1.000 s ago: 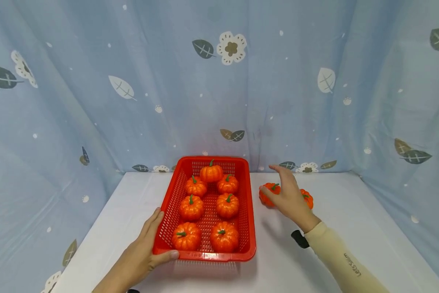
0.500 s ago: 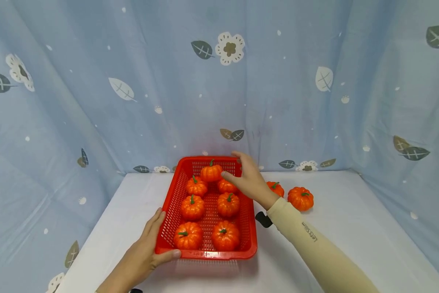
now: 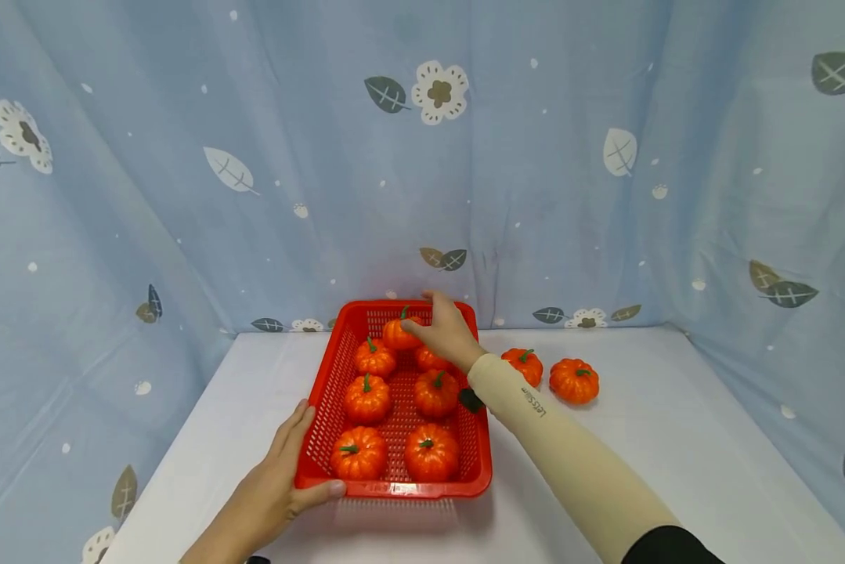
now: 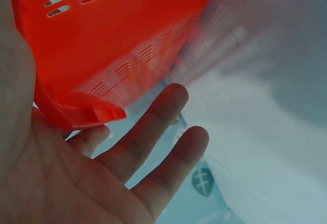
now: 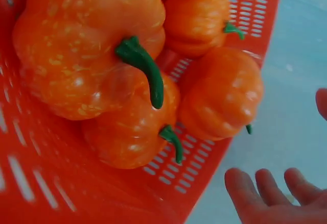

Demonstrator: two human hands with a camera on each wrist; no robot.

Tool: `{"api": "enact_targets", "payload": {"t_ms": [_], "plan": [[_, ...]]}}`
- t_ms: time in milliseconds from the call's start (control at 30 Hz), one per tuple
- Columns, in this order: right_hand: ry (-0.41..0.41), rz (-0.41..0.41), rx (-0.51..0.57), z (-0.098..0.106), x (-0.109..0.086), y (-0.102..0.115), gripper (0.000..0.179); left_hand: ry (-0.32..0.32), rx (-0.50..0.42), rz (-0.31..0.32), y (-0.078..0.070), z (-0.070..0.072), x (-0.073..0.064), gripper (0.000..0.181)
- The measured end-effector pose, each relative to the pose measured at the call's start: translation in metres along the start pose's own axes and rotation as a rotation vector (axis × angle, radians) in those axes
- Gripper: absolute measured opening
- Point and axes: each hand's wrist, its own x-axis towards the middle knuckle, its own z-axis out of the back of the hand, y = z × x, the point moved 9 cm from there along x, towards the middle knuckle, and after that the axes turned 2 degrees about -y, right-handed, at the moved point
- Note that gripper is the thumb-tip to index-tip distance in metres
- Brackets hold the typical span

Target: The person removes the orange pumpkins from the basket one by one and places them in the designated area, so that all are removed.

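A red plastic basket [image 3: 411, 490] holds several small orange pumpkins with green stems. My left hand [image 3: 267, 486] rests at its near left corner, thumb along the front rim and fingers against the left side. In the left wrist view, fingers [image 4: 166, 173] of that hand stretch out straight beneath the basket's outer wall. Over the back right of the basket reaches my right hand [image 3: 449, 329], close to the rearmost pumpkin [image 3: 395, 335] and partly covering another pumpkin [image 3: 429, 359]. In the right wrist view its fingers [image 5: 273, 191] are spread, apart from the pumpkins.
On the white table [image 3: 648, 439], right of the basket, lie two more pumpkins: one [image 3: 524, 366] partly behind the right sleeve, the other [image 3: 574, 381] farther right. A blue patterned curtain [image 3: 570, 219] hangs behind and at both sides.
My right hand has moved left, from above the two table pumpkins to over the basket's back end. The left hand stays at the corner, and the pumpkins lie as before.
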Motion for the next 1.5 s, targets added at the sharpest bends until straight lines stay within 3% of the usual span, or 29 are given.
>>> {"api": "enact_targets", "payload": {"t_ms": [233,567,767,1000,1200,1500], "plan": [[0.094,-0.042,-0.155,-0.022,0.012,-0.012,0.075,-0.008,0.006,-0.011,-0.001,0.000,0.001,0.121],[0.147,-0.077,-0.186,-0.037,0.015,-0.016,0.080,-0.013,0.009,-0.013,0.000,0.000,0.001,0.121],[0.131,-0.081,-0.203,-0.042,0.016,-0.022,0.068,-0.016,-0.004,-0.012,0.000,-0.002,0.001,0.120],[0.107,-0.067,-0.203,-0.041,0.018,-0.022,0.068,-0.025,0.002,-0.017,-0.001,-0.001,0.002,0.121],[0.047,-0.024,-0.228,-0.031,0.017,-0.007,0.071,-0.029,-0.001,-0.022,-0.002,0.000,0.002,0.120],[-0.006,0.023,-0.084,-0.004,0.004,0.022,0.071,-0.038,-0.005,-0.028,-0.001,0.001,0.001,0.119]]}}
